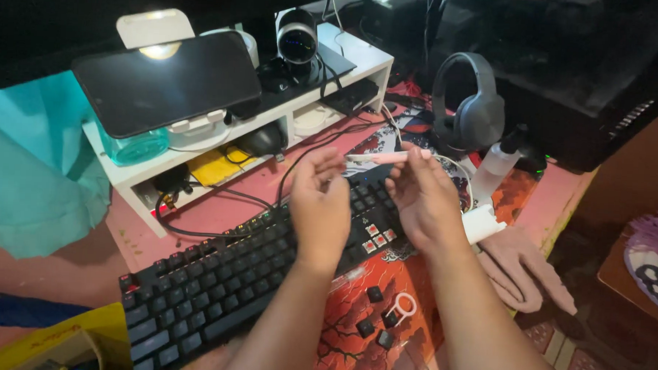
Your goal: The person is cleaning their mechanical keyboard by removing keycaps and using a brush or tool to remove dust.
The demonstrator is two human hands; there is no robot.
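Both hands hover above a black mechanical keyboard (216,276) that lies diagonally on a red patterned desk mat (353,332). My right hand (423,199) pinches a thin pink and white stick-like tool (388,157) held level. My left hand (319,203) touches the tool's left end with its fingertips. Under the hands, several keys are off the keyboard, showing red switches (377,236). Loose black keycaps (375,294) and a white wire keycap puller (403,306) lie on the mat in front of the keyboard.
A white monitor riser (347,69) at the back carries a dark phone on a stand (168,81), a webcam (297,42) and cables. Grey headphones (470,102), a spray bottle (496,169) and a pink cloth (523,265) sit to the right. A yellow box (39,343) is at lower left.
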